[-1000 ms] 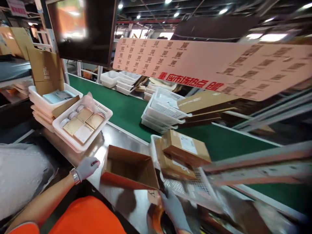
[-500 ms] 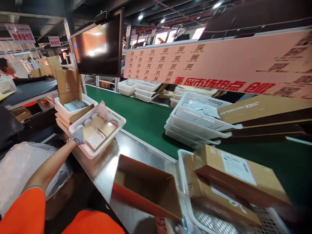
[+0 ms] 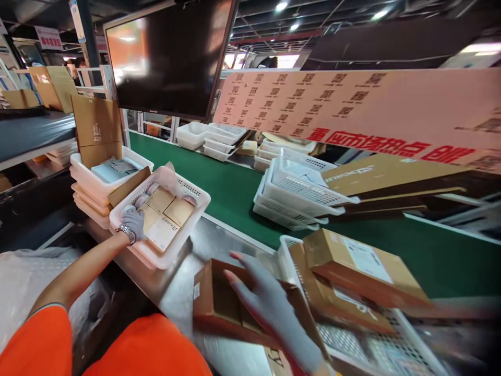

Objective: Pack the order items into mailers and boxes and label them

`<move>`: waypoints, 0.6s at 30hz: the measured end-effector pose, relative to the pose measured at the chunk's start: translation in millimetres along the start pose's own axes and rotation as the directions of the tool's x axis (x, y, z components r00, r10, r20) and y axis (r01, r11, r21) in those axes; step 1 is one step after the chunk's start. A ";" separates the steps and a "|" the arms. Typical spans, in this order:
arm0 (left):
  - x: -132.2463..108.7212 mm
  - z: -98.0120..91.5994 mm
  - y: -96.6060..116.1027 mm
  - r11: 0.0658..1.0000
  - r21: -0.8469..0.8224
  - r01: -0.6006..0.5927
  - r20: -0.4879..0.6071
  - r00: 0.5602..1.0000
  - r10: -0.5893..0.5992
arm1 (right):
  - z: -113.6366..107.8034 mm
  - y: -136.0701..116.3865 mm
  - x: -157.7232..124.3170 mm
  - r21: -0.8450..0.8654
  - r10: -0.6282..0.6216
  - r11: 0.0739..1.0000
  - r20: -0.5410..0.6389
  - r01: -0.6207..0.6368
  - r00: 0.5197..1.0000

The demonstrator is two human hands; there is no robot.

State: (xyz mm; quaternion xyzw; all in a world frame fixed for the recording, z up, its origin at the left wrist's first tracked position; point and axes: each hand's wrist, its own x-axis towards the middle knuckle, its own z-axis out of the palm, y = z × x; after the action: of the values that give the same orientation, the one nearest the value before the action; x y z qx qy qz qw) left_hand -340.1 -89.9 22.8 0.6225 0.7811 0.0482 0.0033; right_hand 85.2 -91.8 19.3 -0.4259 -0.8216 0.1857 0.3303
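Observation:
My left hand, in a grey glove, reaches into the left end of a white basket, beside small tan boxes; its fingers are bent and partly hidden, so a grip cannot be made out. A white-labelled box lies close to it. My right hand, gloved in grey with bare fingertips, is over an open brown carton on the metal table. Its thumb and fingers are spread, with nothing between them.
A green conveyor belt runs behind the table. Stacked white baskets stand on the belt. At the right, a basket holds brown cartons. A dark screen and a pink code board hang above.
My right hand has come into view over the open carton, whose position and angle have shifted. My left hand stays at the basket's left end. The camera view has turned.

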 end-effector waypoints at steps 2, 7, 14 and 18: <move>-1.5 -10.3 -3.0 0.995 0.097 -0.017 0.031 0.999 0.014 | 50.6 -38.9 49.1 0.007 -0.053 0.999 0.201 0.053 0.978; -8.3 -39.5 -20.3 0.998 -0.048 0.046 -0.036 0.998 -0.048 | 150.5 -100.0 134.5 -0.228 0.047 0.970 0.525 0.087 0.850; -15.6 -43.3 -73.9 0.661 -0.750 -0.002 -0.177 0.964 -0.198 | 202.6 -105.5 147.7 -0.432 0.110 0.892 0.493 0.133 0.863; -14.1 -42.6 -78.1 0.345 -0.932 -0.113 -0.200 0.953 -0.227 | 194.6 -91.8 165.4 -0.250 0.098 0.968 0.499 0.035 0.861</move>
State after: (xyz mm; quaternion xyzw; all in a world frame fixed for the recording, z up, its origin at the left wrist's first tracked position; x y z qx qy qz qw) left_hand -415.6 -123.9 58.3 0.4655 0.6248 0.5775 0.2438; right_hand -173.5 -12.6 -1.9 -0.4136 -0.8891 0.1913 0.0433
